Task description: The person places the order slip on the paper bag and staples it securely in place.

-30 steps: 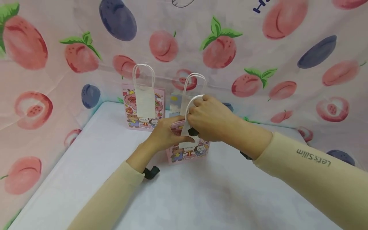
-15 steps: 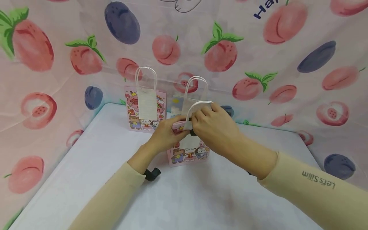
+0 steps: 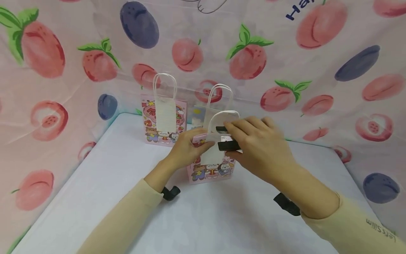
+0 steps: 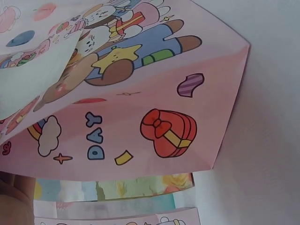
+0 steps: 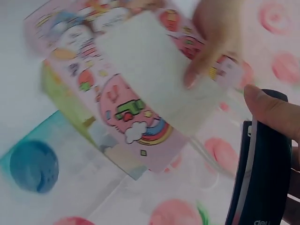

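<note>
At the middle of the table stands a pink cartoon-print paper gift bag [image 3: 211, 173] with a white rope handle and a white paper patch [image 3: 211, 155] on its front. My left hand [image 3: 185, 148] pinches its upper left edge, thumb in front. My right hand [image 3: 263, 148] holds a black stapler [image 3: 229, 145], whose two arms stand apart at the upper right of this bag. The right wrist view shows the stapler [image 5: 269, 159] in my fingers, beside the looped handle. In the left wrist view, the bag's pink side panel [image 4: 122, 136] fills much of the picture.
A similar pink gift bag [image 3: 150, 120] stands behind to the left, handle up. Another bag with a blue print [image 3: 198, 114] is directly behind the held one. Fruit-print cloth [image 3: 209, 53] hangs around the white table [image 3: 222, 222]. Black straps show at both wrists.
My right hand with the stapler has moved right, from the bag's top edge, and the stapler now shows plainly. My left hand keeps its hold on the bag.
</note>
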Action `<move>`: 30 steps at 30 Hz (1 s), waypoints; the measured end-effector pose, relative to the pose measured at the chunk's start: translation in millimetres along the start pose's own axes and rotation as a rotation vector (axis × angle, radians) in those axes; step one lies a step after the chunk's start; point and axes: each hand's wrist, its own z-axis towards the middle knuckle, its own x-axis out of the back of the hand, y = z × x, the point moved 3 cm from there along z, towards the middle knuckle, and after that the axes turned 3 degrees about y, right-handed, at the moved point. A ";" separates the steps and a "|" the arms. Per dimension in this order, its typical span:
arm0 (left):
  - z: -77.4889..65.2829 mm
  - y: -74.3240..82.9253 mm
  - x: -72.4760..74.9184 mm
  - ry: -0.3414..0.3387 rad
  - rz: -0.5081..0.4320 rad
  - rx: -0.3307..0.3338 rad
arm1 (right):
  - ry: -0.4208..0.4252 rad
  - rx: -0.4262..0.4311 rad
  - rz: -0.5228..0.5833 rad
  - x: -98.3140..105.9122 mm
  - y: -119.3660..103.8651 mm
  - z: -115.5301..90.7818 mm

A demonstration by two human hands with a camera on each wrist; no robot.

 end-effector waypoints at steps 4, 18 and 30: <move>3.4 -0.7 -2.5 0.016 -0.046 0.047 | 0.111 -0.148 0.164 2.7 14.0 -13.2; 6.3 -1.9 -15.4 0.099 -0.159 0.090 | 0.402 -0.695 0.614 -30.4 46.6 -84.3; 0.5 1.1 -2.9 0.162 -0.109 0.057 | 0.389 -0.899 0.662 -54.2 76.9 -99.2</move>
